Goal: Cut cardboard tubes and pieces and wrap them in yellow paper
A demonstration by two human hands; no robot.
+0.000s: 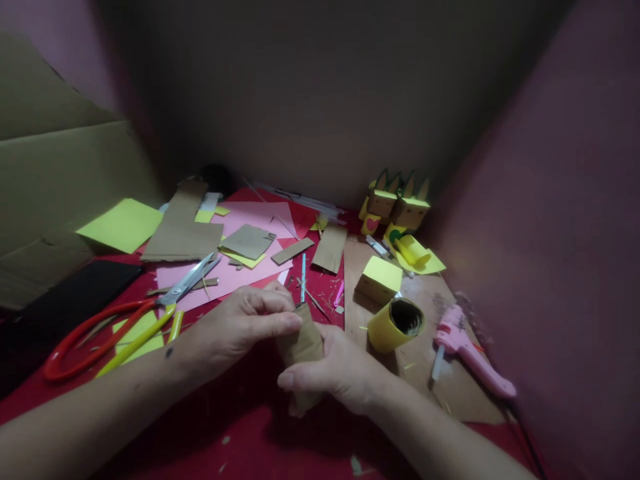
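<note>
A small brown cardboard piece [304, 345] is held between both hands above the red cloth. My left hand [263, 317] pinches its upper end, thumb on the near face. My right hand [333, 370] wraps round its lower right side, with the thumb across the front. Fingers hide part of the piece, so its full shape does not show. Just right of my right hand stand a yellow paper-covered tube [383, 328] and a cardboard box with a yellow top [381, 275]. Scissors with red and yellow handles [170, 303] lie open beside my left forearm.
A pink glue gun [467, 350] rests on a brown board [357, 303] at the right. Cardboard scraps [187, 233], pink paper [260, 217] and yellow paper [123, 225] spread over the back left. Small box figures [411, 212] stand at the back right. A dark flat object [80, 290] lies left.
</note>
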